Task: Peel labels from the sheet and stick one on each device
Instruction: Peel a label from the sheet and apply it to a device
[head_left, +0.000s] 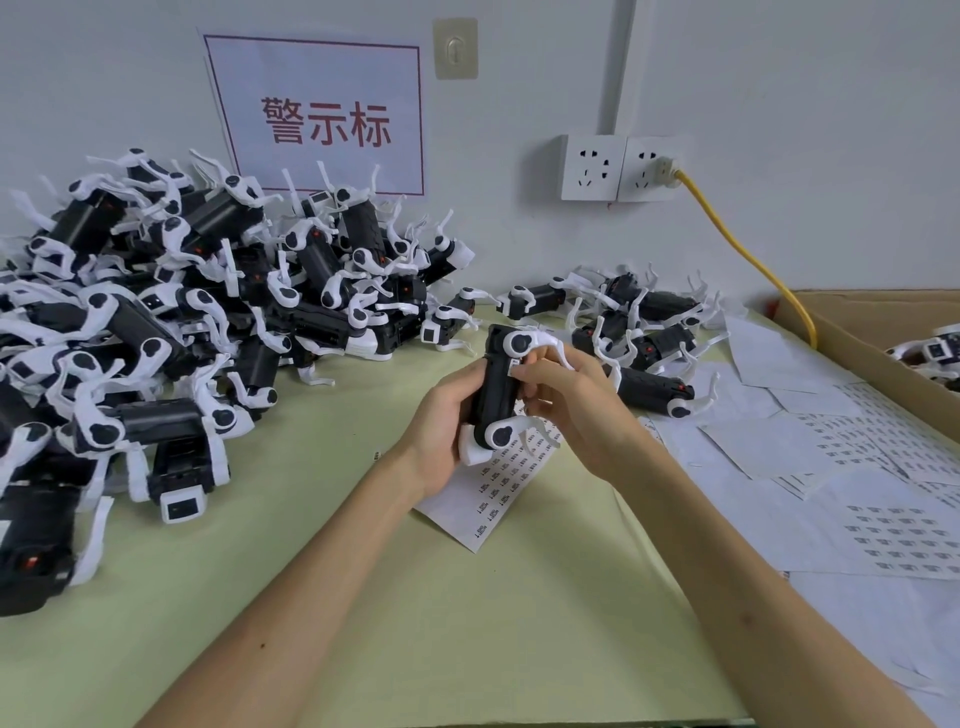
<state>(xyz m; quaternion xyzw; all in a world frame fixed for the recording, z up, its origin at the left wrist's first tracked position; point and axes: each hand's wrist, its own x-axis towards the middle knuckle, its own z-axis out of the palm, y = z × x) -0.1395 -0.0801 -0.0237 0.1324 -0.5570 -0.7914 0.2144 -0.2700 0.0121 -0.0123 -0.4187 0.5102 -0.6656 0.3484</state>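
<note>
My left hand (441, 431) grips a black-and-white device (497, 387) upright above the green table. My right hand (563, 397) is curled against the device's right side, its fingertips pressing a small white label (514, 370) onto the black body. Under both hands lies a label sheet (488, 493) with rows of small printed labels. A large heap of the same devices (171, 322) covers the left of the table, and a smaller group (639, 332) lies behind my right hand.
More label sheets and bare backing papers (831, 457) spread over the right side. A cardboard box (883, 343) with a device in it stands at the far right. A yellow cable (748, 249) runs from the wall socket down behind the box.
</note>
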